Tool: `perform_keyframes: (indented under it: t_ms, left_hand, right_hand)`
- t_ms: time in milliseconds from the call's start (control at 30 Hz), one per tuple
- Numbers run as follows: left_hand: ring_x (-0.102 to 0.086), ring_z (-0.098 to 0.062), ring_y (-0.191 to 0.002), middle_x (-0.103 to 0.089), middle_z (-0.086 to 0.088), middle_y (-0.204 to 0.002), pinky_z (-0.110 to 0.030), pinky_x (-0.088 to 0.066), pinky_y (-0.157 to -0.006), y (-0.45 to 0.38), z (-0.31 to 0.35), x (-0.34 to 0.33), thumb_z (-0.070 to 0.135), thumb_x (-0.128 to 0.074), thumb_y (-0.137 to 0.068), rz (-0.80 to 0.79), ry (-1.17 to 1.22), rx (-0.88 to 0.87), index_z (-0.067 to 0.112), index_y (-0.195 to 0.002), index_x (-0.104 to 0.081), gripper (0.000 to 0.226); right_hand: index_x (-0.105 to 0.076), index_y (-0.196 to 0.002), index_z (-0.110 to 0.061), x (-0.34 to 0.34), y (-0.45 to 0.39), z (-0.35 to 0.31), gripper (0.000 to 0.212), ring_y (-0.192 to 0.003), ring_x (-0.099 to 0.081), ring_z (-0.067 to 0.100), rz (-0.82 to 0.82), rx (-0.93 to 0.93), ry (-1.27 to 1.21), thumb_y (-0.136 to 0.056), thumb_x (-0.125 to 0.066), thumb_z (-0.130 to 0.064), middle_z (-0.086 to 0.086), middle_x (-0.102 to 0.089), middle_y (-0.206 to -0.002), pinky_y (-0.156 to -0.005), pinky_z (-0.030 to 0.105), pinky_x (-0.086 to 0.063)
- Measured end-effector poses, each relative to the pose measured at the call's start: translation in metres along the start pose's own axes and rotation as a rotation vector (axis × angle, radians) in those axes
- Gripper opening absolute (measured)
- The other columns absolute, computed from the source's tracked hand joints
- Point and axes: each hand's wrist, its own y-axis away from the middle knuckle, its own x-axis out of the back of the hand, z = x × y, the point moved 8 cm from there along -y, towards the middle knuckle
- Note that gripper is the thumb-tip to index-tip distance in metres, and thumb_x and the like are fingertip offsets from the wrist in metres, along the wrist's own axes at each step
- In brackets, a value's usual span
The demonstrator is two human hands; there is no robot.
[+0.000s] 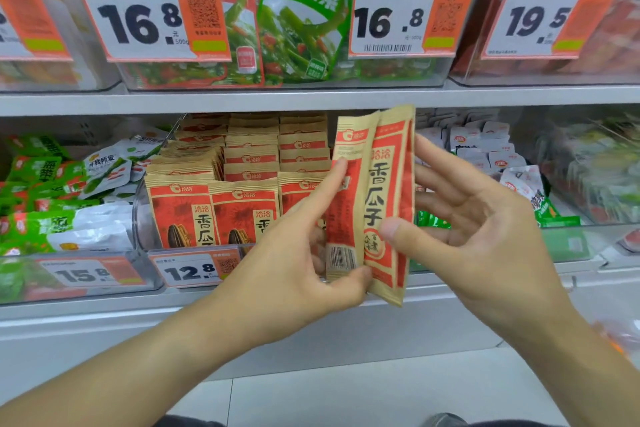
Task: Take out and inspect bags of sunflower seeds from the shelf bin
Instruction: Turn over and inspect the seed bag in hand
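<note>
Holding two seed bags (372,204) upright between the hands | left hand (298,253) pinched them, thumb under, forefinger up their face | right hand (485,225) lay open, thumb on front bag | bin (138,218) of bags sat behind left hand

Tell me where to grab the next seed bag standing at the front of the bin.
Pinch the flat sealed top strip of the front seed bag and come from above. The bags stand upright and packed side by side in the clear bin, with the price tag covering their lower part, so probably only the top edge is free.
</note>
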Motion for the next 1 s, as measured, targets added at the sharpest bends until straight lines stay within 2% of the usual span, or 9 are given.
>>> perform_keyframes:
  t_ms: [100,267,467,533,600,700,800,900,1000]
  left_hand:
    - [-0.073,-0.024,-0.094,-0.064,0.027,-0.119,-0.046,-0.062,-0.077,-0.001,-0.001,-0.001,0.0,-0.076,-0.083,-0.009,0.028,0.016,0.052,-0.156,-0.013,0.11]
    - [-0.073,-0.019,-0.101,-0.066,0.023,-0.121,-0.034,-0.062,-0.082,-0.002,-0.007,-0.003,-0.004,-0.073,-0.087,-0.086,0.148,0.057,0.048,-0.156,-0.01,0.108]
    - [-0.065,-0.009,-0.118,-0.059,0.026,-0.133,-0.029,-0.057,-0.093,-0.001,0.003,-0.002,0.018,-0.075,-0.082,-0.047,0.204,-0.004,0.044,-0.156,-0.017,0.098]
    - [-0.063,-0.009,-0.123,-0.057,0.021,-0.138,-0.03,-0.058,-0.093,-0.001,0.005,0.003,0.021,-0.076,-0.082,0.013,0.207,-0.045,0.047,-0.152,-0.027,0.089]
    - [-0.06,-0.012,-0.126,-0.052,0.014,-0.144,-0.034,-0.058,-0.093,0.0,0.006,0.003,0.027,-0.078,-0.083,0.017,0.168,-0.062,0.053,-0.149,-0.031,0.086]
    - [-0.057,-0.015,-0.129,-0.049,0.011,-0.145,-0.038,-0.057,-0.097,0.002,0.005,0.0,0.037,-0.08,-0.082,-0.003,0.079,-0.052,0.061,-0.148,-0.028,0.087]
    - [-0.051,0.003,-0.127,-0.044,0.029,-0.135,-0.02,-0.05,-0.099,0.005,0.01,0.002,0.059,-0.076,-0.079,0.058,-0.068,-0.04,0.063,-0.148,-0.023,0.088]
    - [-0.038,0.016,-0.129,-0.035,0.039,-0.133,0.001,-0.036,-0.094,0.008,0.015,-0.001,0.08,-0.066,-0.067,0.064,-0.201,-0.018,0.06,-0.152,-0.008,0.105]
    - [-0.036,0.01,-0.138,-0.035,0.034,-0.147,-0.011,-0.035,-0.107,0.009,0.021,-0.007,0.064,-0.075,-0.074,0.021,-0.164,-0.067,0.055,-0.155,-0.006,0.106]
  right_hand:
    - [-0.054,-0.142,-0.03,-0.005,0.002,0.002,0.082,-0.113,-0.069,0.01,-0.03,-0.006,-0.001,-0.07,-0.083,-0.005,-0.014,-0.071,-0.125,-0.077,0.032,-0.063]
    - [-0.054,-0.142,-0.032,-0.004,0.002,0.001,0.08,-0.114,-0.068,0.007,-0.038,-0.015,0.009,-0.073,-0.082,-0.002,-0.016,-0.071,-0.124,-0.077,0.031,-0.063]
    - [-0.059,-0.133,-0.022,0.002,-0.003,0.008,0.067,-0.104,-0.073,0.018,-0.003,-0.052,-0.067,-0.077,-0.08,0.007,-0.004,-0.074,-0.118,-0.074,0.034,-0.063]
    - [-0.063,-0.12,-0.017,0.007,-0.005,0.012,0.054,-0.095,-0.075,0.021,0.057,-0.084,-0.127,-0.073,-0.086,-0.005,0.002,-0.077,-0.106,-0.072,0.032,-0.062]
    - [-0.065,-0.105,-0.012,0.013,-0.006,0.014,0.037,-0.083,-0.076,0.021,0.122,-0.108,-0.161,-0.072,-0.08,-0.021,0.005,-0.079,-0.093,-0.064,0.029,-0.061]
    - [-0.061,-0.09,-0.009,0.017,-0.006,0.017,0.021,-0.07,-0.075,0.019,0.187,-0.14,-0.146,-0.079,-0.072,-0.023,0.006,-0.078,-0.081,-0.053,0.027,-0.059]
    - [-0.058,-0.084,-0.008,0.016,-0.004,0.018,0.017,-0.068,-0.075,0.022,0.193,-0.148,-0.151,-0.081,-0.072,-0.017,0.007,-0.076,-0.078,-0.051,0.03,-0.059]
    - [-0.056,-0.085,-0.006,0.006,-0.001,0.014,0.027,-0.071,-0.075,0.023,0.138,-0.131,-0.168,-0.076,-0.076,-0.023,0.007,-0.076,-0.081,-0.054,0.031,-0.06]
    - [-0.064,-0.095,-0.013,-0.009,0.003,0.007,0.026,-0.088,-0.073,0.024,-0.008,-0.065,-0.136,-0.08,-0.077,-0.03,0.007,-0.075,-0.096,-0.071,0.036,-0.063]
